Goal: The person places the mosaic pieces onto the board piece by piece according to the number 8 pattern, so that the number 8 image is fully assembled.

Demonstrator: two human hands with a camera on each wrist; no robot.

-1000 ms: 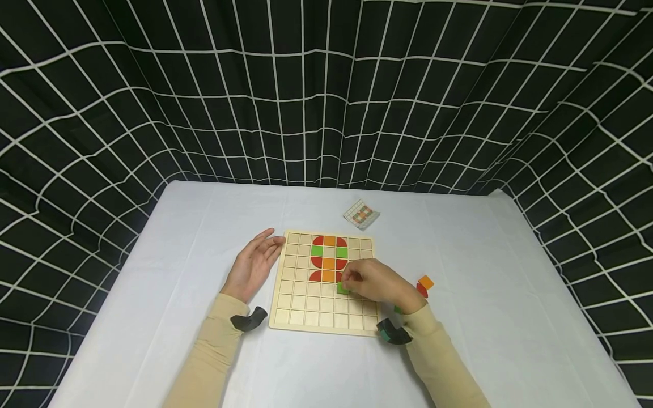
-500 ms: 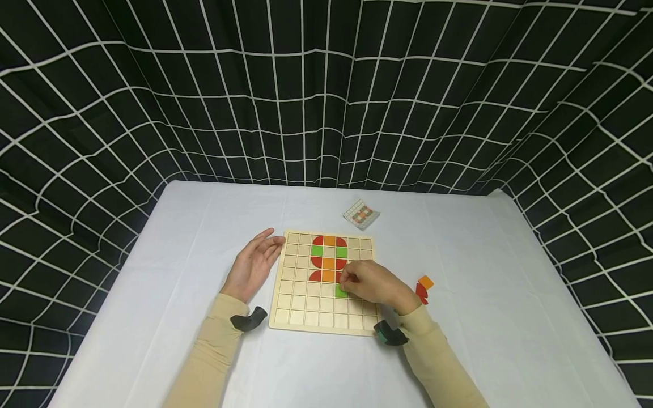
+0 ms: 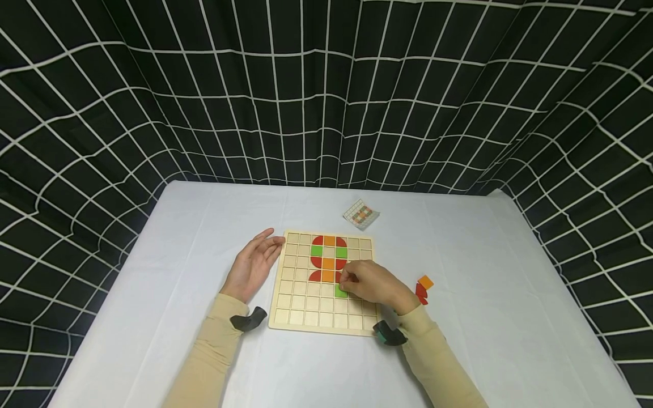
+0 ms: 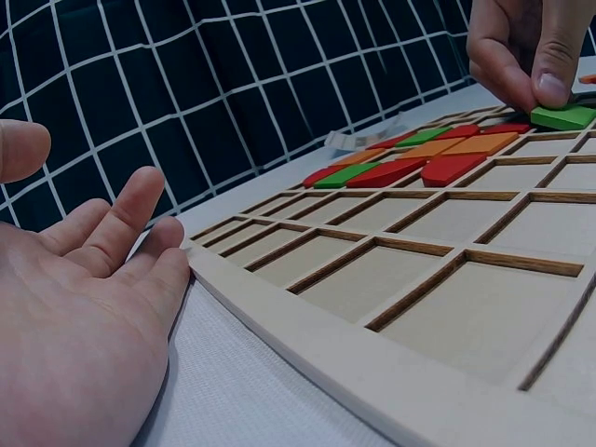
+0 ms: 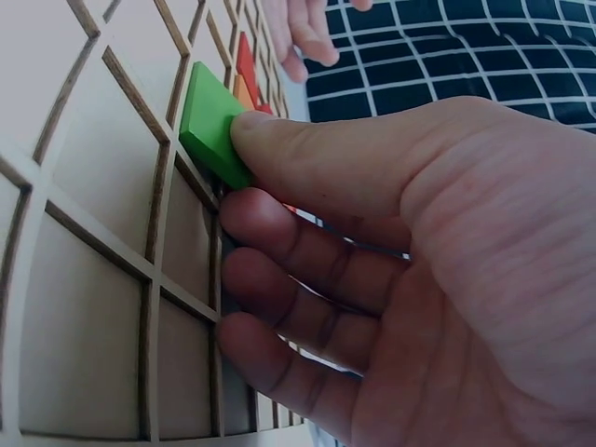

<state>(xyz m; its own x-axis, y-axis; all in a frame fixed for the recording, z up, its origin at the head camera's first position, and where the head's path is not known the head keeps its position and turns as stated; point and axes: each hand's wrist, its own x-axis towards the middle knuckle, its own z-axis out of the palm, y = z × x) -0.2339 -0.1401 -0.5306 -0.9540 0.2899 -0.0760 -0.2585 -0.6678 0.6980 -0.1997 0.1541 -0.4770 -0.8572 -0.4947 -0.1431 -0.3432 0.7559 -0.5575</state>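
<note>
A wooden grid board [image 3: 306, 317] lies flat before me. Red rounded pieces [image 3: 316, 276], orange squares [image 3: 329, 276] and green squares [image 3: 317, 250] fill several of its middle cells. My right hand [image 3: 376, 284] pinches a green square tile [image 3: 341, 291] at a cell just below the right-hand red piece. In the right wrist view my thumb lies on the tile [image 5: 209, 121], which looks slightly raised at one side; the index finger is mostly hidden. Palm turned up, my left hand [image 3: 251, 267] rests by the board's left edge, fingers extended and fingertips at the rim.
Right of the board lie a loose orange square [image 3: 425, 282] and red pieces [image 3: 421, 291], partly beside my sleeve. A small creased pattern card [image 3: 361, 214] lies behind the board on the white tablecloth [image 3: 469, 243]. A black grid-lined curtain [image 3: 326, 113] surrounds the table.
Over the last second my right hand has shifted slightly left and toward me, carrying the green tile squarely over its cell. Since half a second ago it has barely moved. The left hand stays still.
</note>
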